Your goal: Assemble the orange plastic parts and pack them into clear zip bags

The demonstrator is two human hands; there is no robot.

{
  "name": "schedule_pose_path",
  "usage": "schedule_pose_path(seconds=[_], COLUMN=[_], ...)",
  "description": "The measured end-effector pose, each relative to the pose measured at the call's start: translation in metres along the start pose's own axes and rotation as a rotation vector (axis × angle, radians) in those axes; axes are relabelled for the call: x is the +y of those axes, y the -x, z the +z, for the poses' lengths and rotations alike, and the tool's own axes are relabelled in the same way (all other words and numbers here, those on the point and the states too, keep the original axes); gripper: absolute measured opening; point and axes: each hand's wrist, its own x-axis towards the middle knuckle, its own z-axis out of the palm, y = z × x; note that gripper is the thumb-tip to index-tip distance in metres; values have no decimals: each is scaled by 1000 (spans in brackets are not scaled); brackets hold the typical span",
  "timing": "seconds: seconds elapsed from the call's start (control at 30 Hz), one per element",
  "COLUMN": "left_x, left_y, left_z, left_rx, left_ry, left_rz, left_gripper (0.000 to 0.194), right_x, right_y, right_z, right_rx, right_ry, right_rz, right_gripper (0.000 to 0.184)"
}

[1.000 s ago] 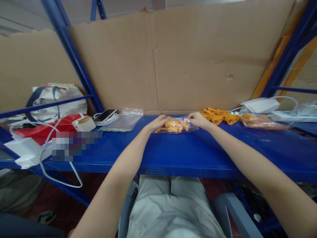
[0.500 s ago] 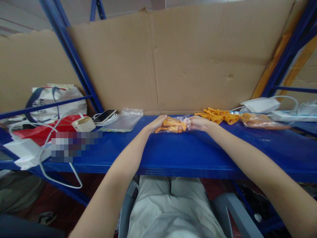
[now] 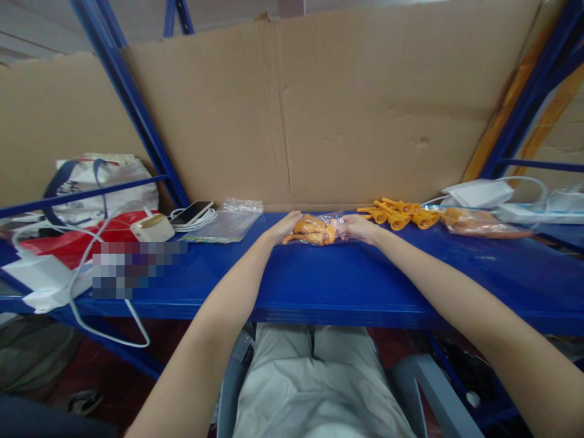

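Observation:
A clear plastic bag (image 3: 314,232) filled with orange plastic pieces lies on the blue shelf, between my two hands. My left hand (image 3: 288,227) grips the bag's left side, its fingers partly hidden by the bag. At the other end, my right hand (image 3: 358,227) is closed on the bag's crinkled edge. To the right of that hand is a loose pile of orange trumpet-shaped plastic pieces (image 3: 401,214), with flared ends. Another clear bag of orange pieces (image 3: 479,222) lies flat beyond the pile.
Flat clear plastic bags (image 3: 232,220) lie left of my hands, near a phone (image 3: 194,212) and a coiled white cable. Further left are a white charger (image 3: 152,229), a power strip and a cloth bag (image 3: 123,188). A cardboard sheet (image 3: 347,109) stands behind the blue shelf (image 3: 337,280).
Both hands have shifted slightly left with the bag. My right hand has come a little closer to my left. The pile and other things stay put.

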Motion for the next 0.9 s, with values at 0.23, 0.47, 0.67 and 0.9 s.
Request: schedule_pose_path(seconds=[0.23,0.47,0.67,0.9], left_x=[3,-4,-14,-14], left_y=[2,-4,-12,-12], left_z=[-3,-9,-17,-17], left_rx=[-11,142,210,255], left_ry=[-11,-234,-310,-268], left_rz=[-77,12,27,1], left_gripper=[53,46,43,38], right_x=[-6,-1,10,17], right_y=[1,-7,-22,-24], right_z=[0,-21,-41,-55], right_rx=[90,192,375,369], right_ry=[89,-64,23,120], right_rz=[-33,27,72,24], right_gripper=[30,24,11,9])
